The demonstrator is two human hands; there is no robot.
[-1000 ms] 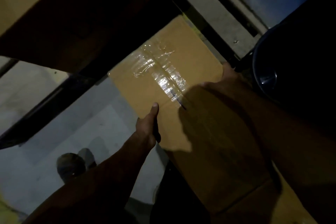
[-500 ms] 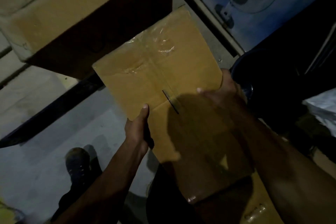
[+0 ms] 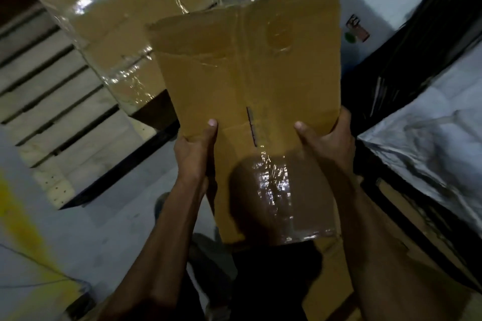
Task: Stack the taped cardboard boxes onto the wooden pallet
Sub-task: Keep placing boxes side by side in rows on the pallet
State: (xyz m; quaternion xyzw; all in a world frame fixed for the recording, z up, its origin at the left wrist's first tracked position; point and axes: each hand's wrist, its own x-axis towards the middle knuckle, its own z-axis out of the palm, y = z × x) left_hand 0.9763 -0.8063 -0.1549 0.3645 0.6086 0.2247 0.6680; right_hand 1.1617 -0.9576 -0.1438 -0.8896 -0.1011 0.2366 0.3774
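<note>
- The taped cardboard box is held up in the air in front of the person, its taped seam facing the camera, just right of the wooden pallet.
- The left hand clasps its left edge, thumb on the front face; the right hand clasps the right edge the same way. Both grips are clenched on this box.
- To place it well: carry it left over the slats, keep it level, set it flush against the box already on the pallet, and let go only once the base rests flat.
- Count: 2 taped boxes clearly seen, 1 in hand and 1 on the pallet; 1 pallet; 2 hands. Cardboard below the held box may be a 3rd, but the frame is too dark to tell.
- A silvery wrapped bundle lies to the right.
</note>
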